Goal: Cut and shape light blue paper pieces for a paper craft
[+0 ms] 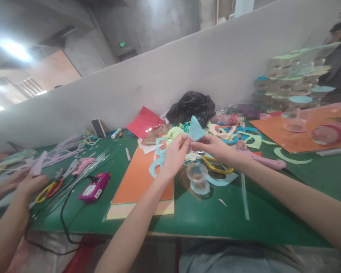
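Observation:
Both my hands are raised over the middle of the table, pinching a folded light-blue piece of paper [196,129] with its pointed tip upward. My left hand [176,153] grips its lower left corner. My right hand [213,147] holds its lower right edge. Below them stands a small clear plastic cup [197,172] on a pale blue paper base [200,187]. Yellow-handled scissors [217,166] lie just under my right hand among cut paper scraps [252,139]. A pink glue gun [263,159] rests beside my right forearm.
Orange sheets [142,178] lie left of centre on the green table [204,223]. A black plastic bag [191,108] sits against the wall. At far left another person's hands [31,184] work near a magenta box [95,187] with a cable. Stacked cups and paper [298,76] stand at right.

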`<state>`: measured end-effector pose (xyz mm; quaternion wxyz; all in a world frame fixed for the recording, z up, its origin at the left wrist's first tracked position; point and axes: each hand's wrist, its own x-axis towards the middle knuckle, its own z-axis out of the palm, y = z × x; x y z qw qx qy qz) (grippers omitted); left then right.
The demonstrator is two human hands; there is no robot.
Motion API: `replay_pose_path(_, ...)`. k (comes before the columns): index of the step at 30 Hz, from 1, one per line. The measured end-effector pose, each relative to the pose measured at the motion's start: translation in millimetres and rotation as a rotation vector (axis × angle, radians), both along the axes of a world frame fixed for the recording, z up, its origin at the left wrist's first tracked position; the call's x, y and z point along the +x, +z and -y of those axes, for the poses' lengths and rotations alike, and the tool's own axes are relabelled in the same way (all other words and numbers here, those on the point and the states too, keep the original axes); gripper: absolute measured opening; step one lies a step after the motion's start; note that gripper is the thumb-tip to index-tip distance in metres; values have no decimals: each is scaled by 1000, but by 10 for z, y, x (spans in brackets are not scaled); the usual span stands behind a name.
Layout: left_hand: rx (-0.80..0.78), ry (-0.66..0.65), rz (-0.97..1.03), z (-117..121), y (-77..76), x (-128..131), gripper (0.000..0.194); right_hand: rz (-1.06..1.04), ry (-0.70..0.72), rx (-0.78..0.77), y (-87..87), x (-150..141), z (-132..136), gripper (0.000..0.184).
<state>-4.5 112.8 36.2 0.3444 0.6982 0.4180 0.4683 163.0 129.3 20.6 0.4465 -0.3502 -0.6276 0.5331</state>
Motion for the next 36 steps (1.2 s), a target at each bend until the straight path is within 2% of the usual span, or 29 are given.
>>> replay_pose_path(3, -24, -28, 47, -10, -13, 6, 25, -21, 44, 25, 30, -7, 13, 40)
replay_pose_path(9, -67, -51, 82, 10, 12, 11, 26, 79, -92, 59, 104, 47, 21, 37)
replay_pose_path(16, -90, -18, 73, 27, 34, -25, 25, 90, -123, 42, 193, 188, -1, 41)
replay_pose_path(22, -98, -33, 22, 0, 3, -55, 22, 121, -114, 51, 100, 198, -61, 36)
replay_pose_path(29, -88, -21, 16, -29, -29, -38, 24, 16, -196, 225, 70, 175, -82, 33)
replay_pose_path(36, -81, -26, 10, -27, -27, -41, 22, 90, -292, 392, 82, 187, -56, 33)
